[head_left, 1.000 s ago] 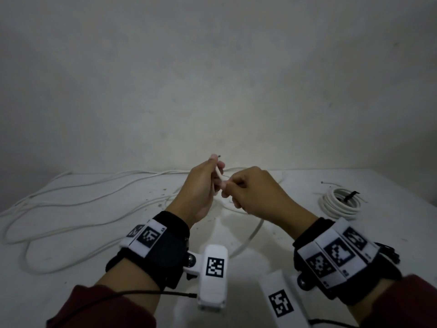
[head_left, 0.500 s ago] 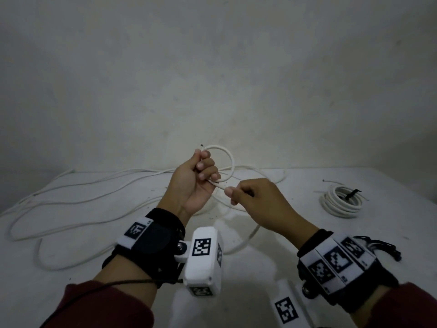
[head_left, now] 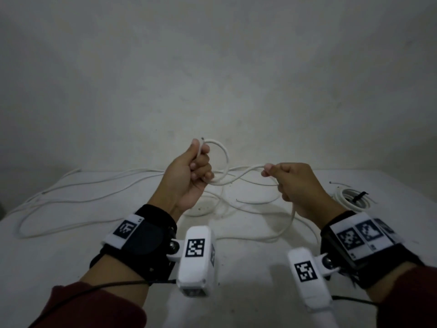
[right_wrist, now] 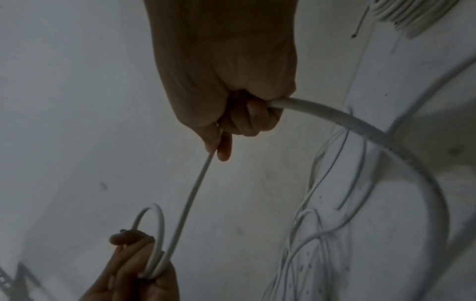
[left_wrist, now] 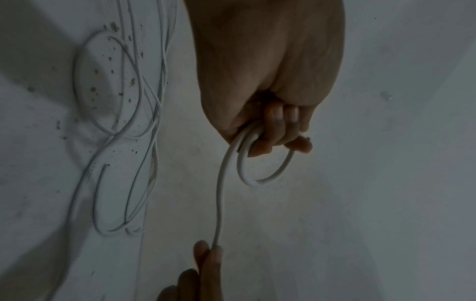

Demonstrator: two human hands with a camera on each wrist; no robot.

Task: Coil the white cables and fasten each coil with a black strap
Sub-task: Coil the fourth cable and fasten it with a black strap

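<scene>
The hands have drawn apart: left hand (head_left: 189, 171) clamps the first loop (head_left: 218, 159) of white cable (head_left: 243, 171), right hand (head_left: 295, 185) pinches it further along above the worktop (head_left: 71, 256) middle, ready for another loop.

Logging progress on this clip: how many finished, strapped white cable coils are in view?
1. A white cable coil bound with a black strap lies on the white table, beyond the right hand. The left hand holds only one unstrapped loop.
</scene>
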